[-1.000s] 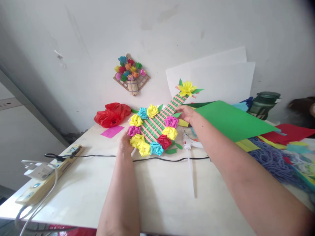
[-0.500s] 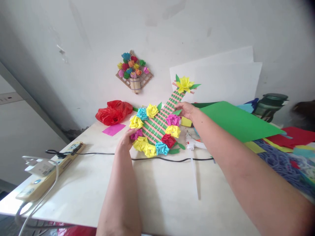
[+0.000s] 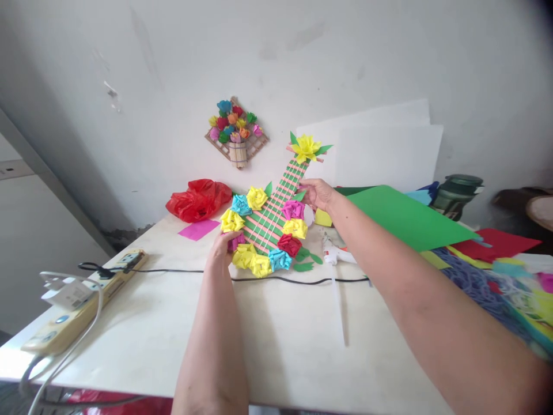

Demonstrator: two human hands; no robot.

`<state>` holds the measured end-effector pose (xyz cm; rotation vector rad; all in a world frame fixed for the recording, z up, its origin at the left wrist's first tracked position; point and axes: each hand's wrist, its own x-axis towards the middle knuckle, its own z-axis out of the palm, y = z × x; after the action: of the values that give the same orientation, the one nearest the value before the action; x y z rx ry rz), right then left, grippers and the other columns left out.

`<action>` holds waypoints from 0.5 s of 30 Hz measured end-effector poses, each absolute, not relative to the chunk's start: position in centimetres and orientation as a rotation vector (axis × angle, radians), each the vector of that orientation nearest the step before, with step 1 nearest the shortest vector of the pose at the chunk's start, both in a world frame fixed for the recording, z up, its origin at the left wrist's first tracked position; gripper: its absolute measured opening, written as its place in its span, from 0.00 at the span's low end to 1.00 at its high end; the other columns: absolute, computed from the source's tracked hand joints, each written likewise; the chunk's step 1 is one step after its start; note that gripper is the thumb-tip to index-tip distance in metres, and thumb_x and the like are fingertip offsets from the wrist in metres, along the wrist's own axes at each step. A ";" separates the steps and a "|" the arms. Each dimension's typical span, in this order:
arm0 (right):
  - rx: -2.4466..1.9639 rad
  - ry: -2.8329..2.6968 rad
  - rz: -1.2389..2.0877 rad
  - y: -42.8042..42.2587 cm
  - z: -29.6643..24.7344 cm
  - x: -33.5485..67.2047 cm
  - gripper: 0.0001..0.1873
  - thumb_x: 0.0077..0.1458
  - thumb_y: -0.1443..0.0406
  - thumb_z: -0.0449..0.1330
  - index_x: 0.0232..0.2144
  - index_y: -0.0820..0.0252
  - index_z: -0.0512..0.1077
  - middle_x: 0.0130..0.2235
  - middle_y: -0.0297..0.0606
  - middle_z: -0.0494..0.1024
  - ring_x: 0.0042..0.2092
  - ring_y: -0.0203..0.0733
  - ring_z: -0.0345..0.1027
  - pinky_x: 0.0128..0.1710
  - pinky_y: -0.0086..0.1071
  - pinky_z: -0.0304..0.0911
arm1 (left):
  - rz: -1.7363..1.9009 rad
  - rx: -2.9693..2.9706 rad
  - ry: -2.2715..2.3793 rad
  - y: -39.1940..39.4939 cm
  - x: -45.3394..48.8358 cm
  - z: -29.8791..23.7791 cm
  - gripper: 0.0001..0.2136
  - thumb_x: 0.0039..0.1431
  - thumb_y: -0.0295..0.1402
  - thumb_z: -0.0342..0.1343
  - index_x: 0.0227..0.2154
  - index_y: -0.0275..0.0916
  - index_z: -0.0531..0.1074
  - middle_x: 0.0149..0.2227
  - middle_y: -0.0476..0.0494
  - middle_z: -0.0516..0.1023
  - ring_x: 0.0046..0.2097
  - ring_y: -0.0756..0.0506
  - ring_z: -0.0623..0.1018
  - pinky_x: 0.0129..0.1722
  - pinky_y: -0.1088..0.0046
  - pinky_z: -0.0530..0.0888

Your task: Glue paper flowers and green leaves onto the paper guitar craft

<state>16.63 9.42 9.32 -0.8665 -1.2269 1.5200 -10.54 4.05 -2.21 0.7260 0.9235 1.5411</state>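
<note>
A guitar-shaped craft [image 3: 270, 222] of woven green and pink strips, ringed with paper flowers, is tilted up off the white table [image 3: 280, 340]. A yellow flower [image 3: 306, 147] tops its neck. My left hand [image 3: 223, 246] grips the lower left edge of the body, fingers curled behind the flowers. My right hand [image 3: 317, 193] pinches the right side of the neck. Green paper leaves [image 3: 305, 260] lie on the table under the craft.
A glue gun [image 3: 336, 252] and its black cord [image 3: 302, 280] lie by the craft. A power strip [image 3: 82, 302] sits left, a red plastic bag [image 3: 197, 199] behind. Green paper sheet [image 3: 406, 216], coloured papers and a green jar [image 3: 455, 193] fill the right. Another flower craft [image 3: 235, 132] hangs on the wall.
Both hands have lifted the guitar craft and raised its neck steeper, shifting it slightly left. The green leaves beneath it are now uncovered.
</note>
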 end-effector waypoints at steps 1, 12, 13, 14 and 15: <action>-0.832 -1.230 1.517 9.1 9.5 16.5 0.08 0.48 0.64 0.56 0.30 0.64 0.67 0.23 0.39 0.74 0.23 0.38 0.67 0.27 0.31 0.64 | 1.548 0.695 0.915 4.1 -10.5 -2.3 0.17 0.32 0.23 0.62 0.31 0.35 0.69 0.26 0.46 0.76 0.24 0.46 0.75 0.23 0.70 0.73; -0.738 -1.149 1.348 5.2 6.9 16.2 0.23 0.50 0.50 0.52 0.43 0.58 0.65 0.46 0.42 0.73 0.42 0.43 0.71 0.35 0.34 0.63 | 1.727 0.331 0.692 2.5 -9.4 -2.0 0.10 0.37 0.21 0.55 0.27 0.36 0.68 0.21 0.50 0.72 0.21 0.49 0.72 0.25 0.70 0.73; -0.755 -1.154 1.338 4.6 6.3 15.8 0.22 0.50 0.51 0.52 0.43 0.57 0.66 0.46 0.40 0.74 0.42 0.43 0.70 0.35 0.33 0.62 | 1.756 0.304 0.670 2.2 -9.2 -1.9 0.10 0.37 0.21 0.54 0.27 0.36 0.68 0.21 0.51 0.71 0.21 0.50 0.71 0.26 0.70 0.73; -0.759 -1.161 1.339 3.9 5.7 15.3 0.21 0.49 0.52 0.53 0.42 0.55 0.67 0.46 0.39 0.74 0.42 0.42 0.71 0.36 0.34 0.62 | 1.786 0.285 0.646 2.0 -9.0 -1.8 0.10 0.38 0.21 0.54 0.27 0.36 0.68 0.21 0.51 0.71 0.21 0.50 0.71 0.26 0.71 0.72; -0.750 -1.162 1.331 3.2 5.2 14.8 0.20 0.48 0.53 0.54 0.42 0.55 0.68 0.44 0.38 0.75 0.40 0.42 0.71 0.36 0.34 0.62 | 1.816 0.270 0.623 1.7 -8.8 -1.7 0.10 0.38 0.20 0.54 0.27 0.37 0.67 0.21 0.52 0.71 0.21 0.51 0.71 0.26 0.71 0.72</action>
<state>14.76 3.22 5.21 -0.7503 -1.1622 1.3313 -8.77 1.73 -1.70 0.2696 0.6232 1.8163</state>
